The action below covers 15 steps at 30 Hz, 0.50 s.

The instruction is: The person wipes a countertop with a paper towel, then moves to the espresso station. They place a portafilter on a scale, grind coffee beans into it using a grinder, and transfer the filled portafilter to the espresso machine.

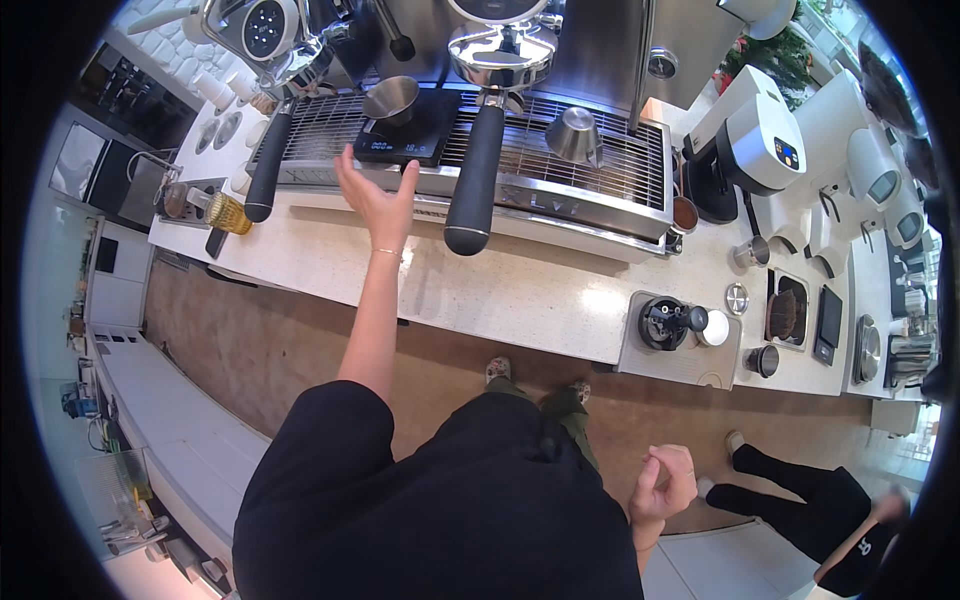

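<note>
My left hand (381,204) reaches over the front of the espresso machine's drip tray (300,159), fingers and thumb spread. Its fingertips are at the near edge of a black digital scale (397,150) with a lit display; whether they touch it is unclear. On the scale stands a small metal cup (393,100). To the right of this hand, a black-handled portafilter (475,180) is locked into the chrome group head (502,56). Down by my right side, my right hand (664,487) is loosely curled, with nothing visible in it.
An upturned steel pitcher (576,135) sits on the tray's right half. Another portafilter handle (268,165) juts out at left, near a yellow glass mug (228,214). White grinders (757,135) and a tamper mat (637,367) are at right. A person (806,502) stands behind on that side.
</note>
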Tool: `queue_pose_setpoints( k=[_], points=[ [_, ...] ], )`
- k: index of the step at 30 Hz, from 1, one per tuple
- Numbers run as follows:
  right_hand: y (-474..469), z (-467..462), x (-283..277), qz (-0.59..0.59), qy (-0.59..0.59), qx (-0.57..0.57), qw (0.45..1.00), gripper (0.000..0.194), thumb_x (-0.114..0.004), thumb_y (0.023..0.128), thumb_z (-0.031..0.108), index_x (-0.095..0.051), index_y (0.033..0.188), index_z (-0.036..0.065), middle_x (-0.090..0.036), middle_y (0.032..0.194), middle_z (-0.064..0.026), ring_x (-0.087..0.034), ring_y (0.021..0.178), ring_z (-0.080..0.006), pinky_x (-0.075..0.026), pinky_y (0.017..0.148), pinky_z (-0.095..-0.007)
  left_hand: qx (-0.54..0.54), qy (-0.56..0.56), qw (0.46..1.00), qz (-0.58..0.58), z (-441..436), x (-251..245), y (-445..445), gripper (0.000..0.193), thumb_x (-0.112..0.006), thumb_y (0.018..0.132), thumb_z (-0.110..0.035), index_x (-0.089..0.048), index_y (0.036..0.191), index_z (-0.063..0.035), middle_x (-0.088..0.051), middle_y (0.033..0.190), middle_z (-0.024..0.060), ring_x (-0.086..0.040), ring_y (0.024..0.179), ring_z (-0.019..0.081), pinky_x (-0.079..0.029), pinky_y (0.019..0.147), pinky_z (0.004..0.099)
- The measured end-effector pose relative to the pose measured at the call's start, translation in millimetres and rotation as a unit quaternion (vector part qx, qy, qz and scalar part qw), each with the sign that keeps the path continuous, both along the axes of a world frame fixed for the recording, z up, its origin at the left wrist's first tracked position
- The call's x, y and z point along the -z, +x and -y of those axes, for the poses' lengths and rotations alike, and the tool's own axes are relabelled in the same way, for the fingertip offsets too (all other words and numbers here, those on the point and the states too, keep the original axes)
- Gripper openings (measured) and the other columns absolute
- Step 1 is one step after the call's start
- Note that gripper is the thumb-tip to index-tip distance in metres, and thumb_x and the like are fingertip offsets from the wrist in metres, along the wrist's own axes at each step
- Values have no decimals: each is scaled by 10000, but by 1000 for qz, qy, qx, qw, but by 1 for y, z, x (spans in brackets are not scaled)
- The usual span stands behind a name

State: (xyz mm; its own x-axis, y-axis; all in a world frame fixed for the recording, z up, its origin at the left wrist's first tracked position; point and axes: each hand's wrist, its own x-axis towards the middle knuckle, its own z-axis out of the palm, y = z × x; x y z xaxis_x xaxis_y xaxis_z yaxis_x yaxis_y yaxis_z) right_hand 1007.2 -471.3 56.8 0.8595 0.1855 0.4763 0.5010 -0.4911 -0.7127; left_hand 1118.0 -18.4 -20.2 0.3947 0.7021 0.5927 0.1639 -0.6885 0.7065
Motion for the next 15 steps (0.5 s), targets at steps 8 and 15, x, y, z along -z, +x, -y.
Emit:
queue_pose_setpoints(
  k=[8,15],
  points=[
    [-5,-2,5,-13,10,5,1000,125,-595,703,-36,-625,818,4,-609,698,-101,-590,618,-260,-475,603,-334,19,-6,1000,-10,12,-3,2,898,-755,772,-359,-242,1416,0,-174,1472,287,-131,1401,408,-122,1122,491],
    [-1,-12,14,-26,36,-47,998,102,-601,703,-22,-630,798,-1,-608,672,-99,-597,610,-256,-479,594,-328,4,-51,996,-73,42,26,-54,823,-682,842,-344,-221,1438,-13,-122,1495,285,-106,1407,405,-117,1126,486]
  ],
)
